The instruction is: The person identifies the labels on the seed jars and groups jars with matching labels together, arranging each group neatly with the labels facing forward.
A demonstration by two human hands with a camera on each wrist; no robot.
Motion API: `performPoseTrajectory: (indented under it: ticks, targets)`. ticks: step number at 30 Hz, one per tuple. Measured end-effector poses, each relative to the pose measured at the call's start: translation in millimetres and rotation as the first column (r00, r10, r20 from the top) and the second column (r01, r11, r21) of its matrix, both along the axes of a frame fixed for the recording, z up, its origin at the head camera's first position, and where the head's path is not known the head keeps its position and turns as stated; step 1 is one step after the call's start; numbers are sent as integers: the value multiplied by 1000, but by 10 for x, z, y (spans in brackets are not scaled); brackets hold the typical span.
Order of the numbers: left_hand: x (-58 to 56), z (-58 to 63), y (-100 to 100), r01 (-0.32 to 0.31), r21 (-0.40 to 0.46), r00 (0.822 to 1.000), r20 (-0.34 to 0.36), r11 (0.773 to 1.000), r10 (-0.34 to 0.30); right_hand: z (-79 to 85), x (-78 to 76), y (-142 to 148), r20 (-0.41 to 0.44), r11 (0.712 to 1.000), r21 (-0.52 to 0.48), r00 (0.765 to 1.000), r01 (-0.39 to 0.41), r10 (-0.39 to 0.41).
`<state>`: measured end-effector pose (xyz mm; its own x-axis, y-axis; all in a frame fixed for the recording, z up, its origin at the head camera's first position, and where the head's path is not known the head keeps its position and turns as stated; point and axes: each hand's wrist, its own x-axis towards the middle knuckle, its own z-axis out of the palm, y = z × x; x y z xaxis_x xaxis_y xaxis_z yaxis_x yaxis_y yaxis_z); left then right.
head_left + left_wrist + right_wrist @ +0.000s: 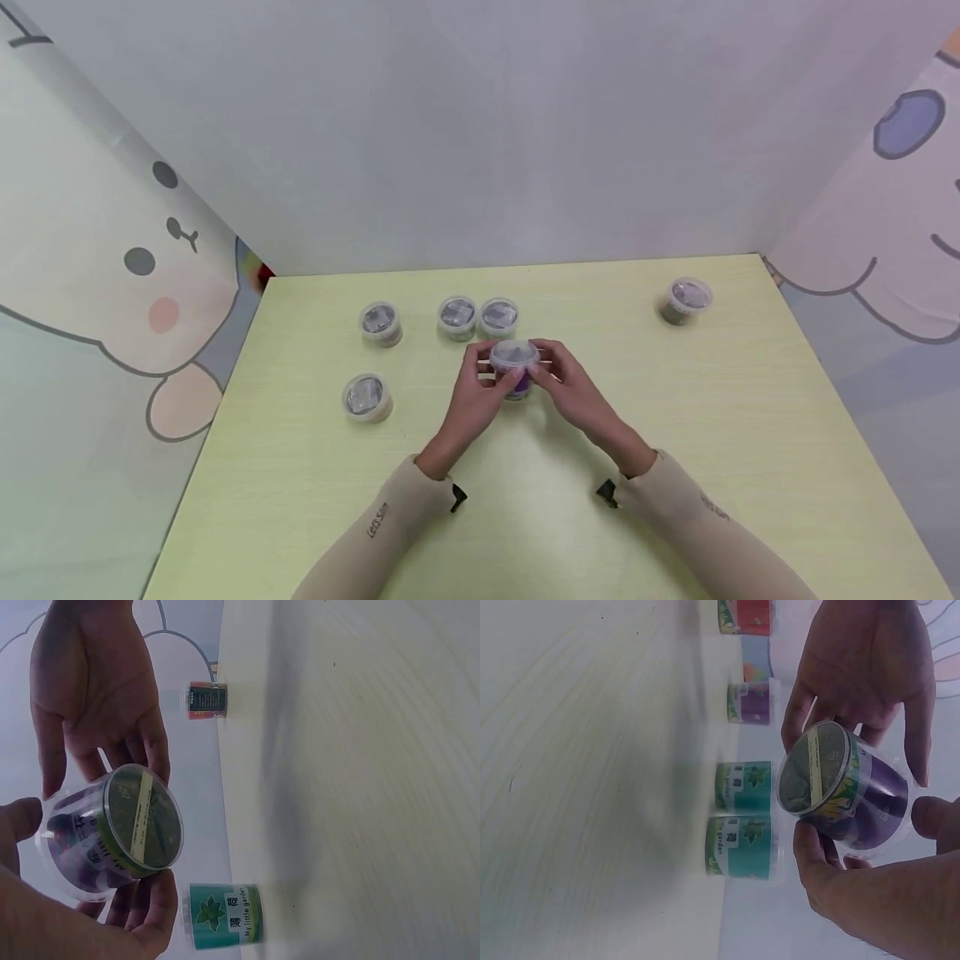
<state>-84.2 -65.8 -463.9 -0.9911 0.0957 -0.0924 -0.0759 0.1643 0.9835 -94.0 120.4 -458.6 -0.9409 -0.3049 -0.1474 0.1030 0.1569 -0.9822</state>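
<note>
Both hands hold one clear lidded plastic tub (pixel 514 357) with a purple label, raised above the table in front of the body. My left hand (pixel 478 392) grips its left side, thumb at the front and fingers round behind. From the other side my right hand (pixel 573 387) grips it in the same way. In the left wrist view the tub (pixel 79 840) shows "My little garden" on its label and its flat base turned to the camera. The right wrist view shows the base of the tub (pixel 810 769) with a pale strip across it.
Two green-labelled tubs (pixel 742 847) stand side by side just behind the hands. At the left are a purple-labelled tub (pixel 751 703) and a red-labelled tub (pixel 746 615). Another tub (pixel 686 302) stands at the table's back right. A pale wall cloth (pixel 480 150) hangs behind the table (pixel 735 450).
</note>
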Motion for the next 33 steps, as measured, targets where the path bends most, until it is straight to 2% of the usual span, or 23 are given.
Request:
performPoseTrajectory:
  ticks: [8,12,19,27,33]
  targets:
    - [-13,26,-39,24,12,999,-47,1000,-23,-19,-24,69,26,997,-55,998,-49,51]
    - [-21,46,-60,42,18,999,-27,999,-41,-16,-24,96,38,994,-90,997,-67,71]
    - [-25,30,-64,112,52,994,-5,992,-112,-20,-16,103,46,990,-120,996,-76,82]
    - [2,32,-46,56,27,998,-13,998,-56,4,-18,56,34,996,-79,998,-46,48]
    - [20,44,-72,44,10,999,-28,999,-44,12,-24,27,21,996,-67,998,-57,59]
